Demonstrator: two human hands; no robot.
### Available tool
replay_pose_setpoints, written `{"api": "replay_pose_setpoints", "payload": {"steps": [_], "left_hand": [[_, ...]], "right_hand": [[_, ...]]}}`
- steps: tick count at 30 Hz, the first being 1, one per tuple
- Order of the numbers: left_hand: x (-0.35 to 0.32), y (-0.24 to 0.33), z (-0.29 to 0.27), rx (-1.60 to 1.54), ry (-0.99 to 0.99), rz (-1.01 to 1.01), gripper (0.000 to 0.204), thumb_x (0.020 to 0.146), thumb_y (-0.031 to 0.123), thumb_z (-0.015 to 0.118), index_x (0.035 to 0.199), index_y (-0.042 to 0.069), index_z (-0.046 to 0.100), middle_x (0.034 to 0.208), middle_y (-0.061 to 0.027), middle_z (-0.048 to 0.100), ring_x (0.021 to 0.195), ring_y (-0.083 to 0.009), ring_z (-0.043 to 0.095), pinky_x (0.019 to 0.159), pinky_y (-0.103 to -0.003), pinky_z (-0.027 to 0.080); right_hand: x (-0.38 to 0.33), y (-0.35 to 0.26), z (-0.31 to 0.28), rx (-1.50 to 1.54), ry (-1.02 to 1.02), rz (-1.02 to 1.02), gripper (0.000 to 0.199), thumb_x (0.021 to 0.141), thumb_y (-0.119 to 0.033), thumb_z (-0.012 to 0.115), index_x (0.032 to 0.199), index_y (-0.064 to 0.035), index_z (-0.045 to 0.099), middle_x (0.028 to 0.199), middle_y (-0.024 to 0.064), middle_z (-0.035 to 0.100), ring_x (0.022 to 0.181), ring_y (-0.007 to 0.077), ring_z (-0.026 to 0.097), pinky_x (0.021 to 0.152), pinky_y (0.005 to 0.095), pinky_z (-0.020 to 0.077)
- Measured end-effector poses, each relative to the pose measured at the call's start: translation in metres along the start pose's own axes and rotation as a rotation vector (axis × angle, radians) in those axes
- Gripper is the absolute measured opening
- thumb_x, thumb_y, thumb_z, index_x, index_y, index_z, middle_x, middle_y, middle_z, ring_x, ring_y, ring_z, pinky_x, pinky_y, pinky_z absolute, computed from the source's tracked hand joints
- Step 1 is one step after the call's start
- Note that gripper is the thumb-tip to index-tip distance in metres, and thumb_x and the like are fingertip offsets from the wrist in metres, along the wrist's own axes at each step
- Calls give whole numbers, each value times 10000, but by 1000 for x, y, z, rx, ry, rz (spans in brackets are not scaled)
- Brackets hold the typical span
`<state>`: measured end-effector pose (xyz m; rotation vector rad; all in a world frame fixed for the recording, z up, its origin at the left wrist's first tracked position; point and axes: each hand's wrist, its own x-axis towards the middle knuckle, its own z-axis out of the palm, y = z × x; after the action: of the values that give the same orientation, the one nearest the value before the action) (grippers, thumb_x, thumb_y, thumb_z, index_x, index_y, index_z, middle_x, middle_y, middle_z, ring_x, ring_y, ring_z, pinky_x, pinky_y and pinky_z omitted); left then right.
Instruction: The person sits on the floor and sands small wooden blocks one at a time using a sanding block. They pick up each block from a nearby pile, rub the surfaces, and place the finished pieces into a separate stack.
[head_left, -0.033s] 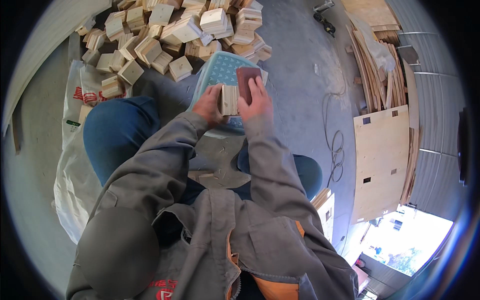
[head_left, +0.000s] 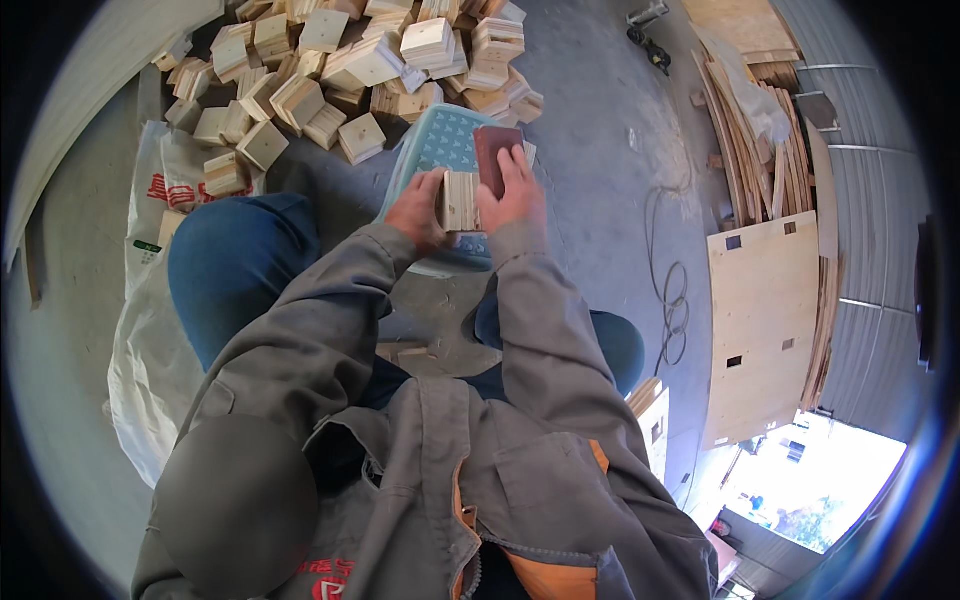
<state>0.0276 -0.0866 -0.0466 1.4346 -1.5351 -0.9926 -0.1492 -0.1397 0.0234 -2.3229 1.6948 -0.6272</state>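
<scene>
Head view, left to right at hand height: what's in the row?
White printed sack → left hand → small wooden block → right hand on a reddish-brown sanding pad → coiled cable on the floor → notched plywood panel.

head-worn fisheye, looking down — close overhead

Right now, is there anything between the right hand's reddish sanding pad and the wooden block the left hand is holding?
Nothing visible. The left hand holds the wooden block over the blue stool, and the right hand presses the reddish sanding pad right against it.
</scene>
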Motion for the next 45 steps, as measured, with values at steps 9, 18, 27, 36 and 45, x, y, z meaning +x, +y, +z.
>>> {"api": "replay_pose_setpoints", "payload": {"steps": [9, 18, 27, 36, 45], "left_hand": [[-3, 3, 0, 9, 15, -34, 1021, 649, 155, 947, 1517, 66, 417, 1438, -221, 530, 1352, -425, 541, 1143, -459, 491], [-2, -5, 8, 9, 92, 38, 928, 715, 242, 898, 1518, 104, 453, 1437, -235, 552, 1329, -454, 570, 1128, -478, 506], [-2, -4, 5, 25, 15, -8, 1025, 696, 232, 944, 1543, 58, 395, 1466, -239, 514, 1364, -435, 540, 1138, -476, 494], [-3, -2, 4, 2, 4, -22, 1053, 721, 242, 934, 1581, 44, 360, 1494, -263, 486, 1394, -430, 524, 1164, -465, 479], [-3, -10, 14, 9, 97, 28, 1009, 744, 363, 948, 1559, 55, 440, 1488, -253, 526, 1377, -438, 557, 1153, -460, 492]], "right_hand": [[-41, -2, -7, 15, -53, -52, 738, 860, -218, 775, 1549, -77, 551, 1666, 199, 447, 1374, 437, 542, 1192, 517, 424], [-133, -17, -33, -31, -39, -204, 744, 847, -182, 799, 1543, -72, 558, 1637, 219, 480, 1407, 440, 527, 1184, 522, 430], [-2, -19, 9, -48, -35, -42, 674, 879, -234, 754, 1522, -122, 586, 1654, 124, 484, 1403, 425, 510, 1207, 501, 421], [-33, -20, 6, -71, -49, -110, 700, 871, -241, 760, 1531, -107, 569, 1664, 147, 460, 1383, 459, 503, 1194, 527, 419], [-140, -25, -28, -32, -12, -249, 706, 837, -191, 797, 1507, -87, 602, 1634, 185, 485, 1342, 479, 523, 1143, 551, 463]]}}
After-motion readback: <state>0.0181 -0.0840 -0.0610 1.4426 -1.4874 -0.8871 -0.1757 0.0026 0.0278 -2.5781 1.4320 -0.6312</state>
